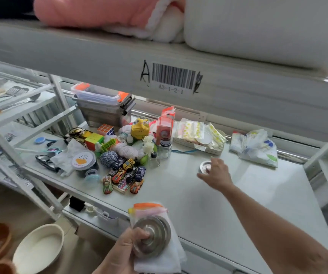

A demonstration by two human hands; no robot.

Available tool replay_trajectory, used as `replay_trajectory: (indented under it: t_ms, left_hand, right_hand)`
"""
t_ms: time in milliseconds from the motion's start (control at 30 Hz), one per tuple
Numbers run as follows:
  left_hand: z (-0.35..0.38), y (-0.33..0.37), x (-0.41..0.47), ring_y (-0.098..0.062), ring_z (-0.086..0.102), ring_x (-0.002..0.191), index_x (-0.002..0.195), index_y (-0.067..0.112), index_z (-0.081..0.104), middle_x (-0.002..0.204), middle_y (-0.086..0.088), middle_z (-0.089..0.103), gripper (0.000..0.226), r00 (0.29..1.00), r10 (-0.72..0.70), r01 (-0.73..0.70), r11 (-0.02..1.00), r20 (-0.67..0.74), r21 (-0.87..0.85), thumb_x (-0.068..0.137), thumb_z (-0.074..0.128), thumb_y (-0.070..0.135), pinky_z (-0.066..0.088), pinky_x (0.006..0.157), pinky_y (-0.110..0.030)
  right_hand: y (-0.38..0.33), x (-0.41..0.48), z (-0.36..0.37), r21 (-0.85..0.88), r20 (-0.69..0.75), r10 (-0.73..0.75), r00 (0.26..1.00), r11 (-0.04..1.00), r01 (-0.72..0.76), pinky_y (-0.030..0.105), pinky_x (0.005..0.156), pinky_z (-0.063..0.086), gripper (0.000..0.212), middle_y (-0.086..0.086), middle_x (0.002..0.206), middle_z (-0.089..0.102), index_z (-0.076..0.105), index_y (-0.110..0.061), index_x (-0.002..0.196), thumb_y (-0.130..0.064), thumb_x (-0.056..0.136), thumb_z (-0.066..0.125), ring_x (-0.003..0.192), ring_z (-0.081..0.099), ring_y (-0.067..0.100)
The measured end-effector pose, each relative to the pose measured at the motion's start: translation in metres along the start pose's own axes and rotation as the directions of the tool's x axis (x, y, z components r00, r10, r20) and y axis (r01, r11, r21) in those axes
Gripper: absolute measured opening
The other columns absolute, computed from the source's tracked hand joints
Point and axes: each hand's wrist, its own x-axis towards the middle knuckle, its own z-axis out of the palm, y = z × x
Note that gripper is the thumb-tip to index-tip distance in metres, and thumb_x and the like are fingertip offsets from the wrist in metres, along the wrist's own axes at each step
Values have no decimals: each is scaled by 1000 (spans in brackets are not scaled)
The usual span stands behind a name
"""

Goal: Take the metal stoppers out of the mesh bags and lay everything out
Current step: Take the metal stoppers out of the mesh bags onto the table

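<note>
My left hand [127, 252] grips a round metal stopper [155, 233] together with white mesh bags [159, 258] that have orange and pink tops, near the shelf's front edge. Farther back on the white shelf [179, 194], my right hand [216, 174] reaches over a second metal stopper [204, 166] that lies flat. Its fingertips rest on the stopper's right side with fingers spread, and part of the disc is hidden under them.
A pile of toys, toy cars [125, 175], puzzle cubes [98, 135] and a jar [165, 148] fills the shelf's left. Stacked plastic boxes [103, 107] stand behind. A tray of packets [198, 137] and a plastic bag [256, 148] lie at the back right. Bowls [38, 248] sit below left.
</note>
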Motion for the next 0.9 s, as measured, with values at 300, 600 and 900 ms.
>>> replay_trajectory:
  t_ms: [300,600,900]
  left_hand:
    - [-5,-3,-8,-35,69,75,101,-6,72,88,-28,69,79,995,95,-94,995,-36,15,25,88,9,59,68,-36]
    - [20,-16,-8,-48,53,116,120,-12,60,127,-41,55,55,995,80,-86,991,-66,-101,67,69,0,36,105,-52]
    - [11,-22,-20,-38,58,121,132,-2,55,132,-25,59,68,993,-112,115,914,31,-389,72,79,19,48,99,-47]
  right_hand:
    - [-2,1,7,-94,106,20,994,996,-10,39,100,42,65,16,130,48,52,-17,132,-40,74,70,122,45,35]
    - [-78,-205,-10,513,153,-554,818,752,414,16,90,47,72,-13,113,57,60,-40,117,-46,51,89,105,57,0]
    - [-82,-242,30,522,148,-520,841,764,380,18,101,44,81,-22,129,50,61,-29,129,-60,57,82,119,52,-4]
